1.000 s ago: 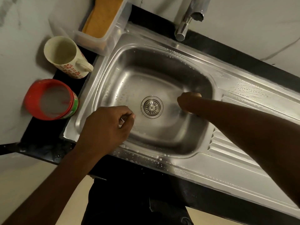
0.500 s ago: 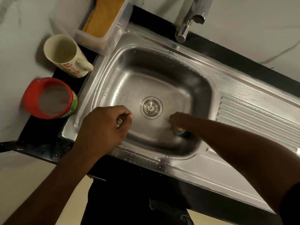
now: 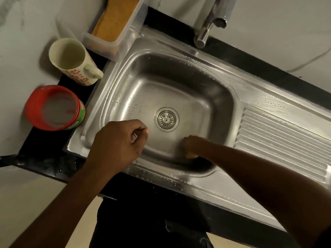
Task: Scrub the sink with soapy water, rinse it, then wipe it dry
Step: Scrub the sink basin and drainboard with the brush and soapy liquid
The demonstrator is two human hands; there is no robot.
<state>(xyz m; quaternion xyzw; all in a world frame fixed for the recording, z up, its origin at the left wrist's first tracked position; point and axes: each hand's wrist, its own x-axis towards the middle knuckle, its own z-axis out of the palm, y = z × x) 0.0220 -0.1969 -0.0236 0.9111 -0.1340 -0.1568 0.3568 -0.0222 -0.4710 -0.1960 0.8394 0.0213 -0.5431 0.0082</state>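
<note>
**A:** what's up at the sink (image 3: 179,72)?

**B:** set in the black tabletop (image 3: 44,154). left hand (image 3: 116,144) over its near rim, fingers curled on nothing visible. right hand (image 3: 191,146) is balled up in the basin near the drain (image 3: 166,119), can't tell if it holds anything.

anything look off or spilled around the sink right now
Nothing tipped or damaged. Soapy droplets speckle the front rim of the sink and the drainboard, as scrubbing would leave. The clear container with the orange sponge seems to overlap the sink's far-left corner.
</note>
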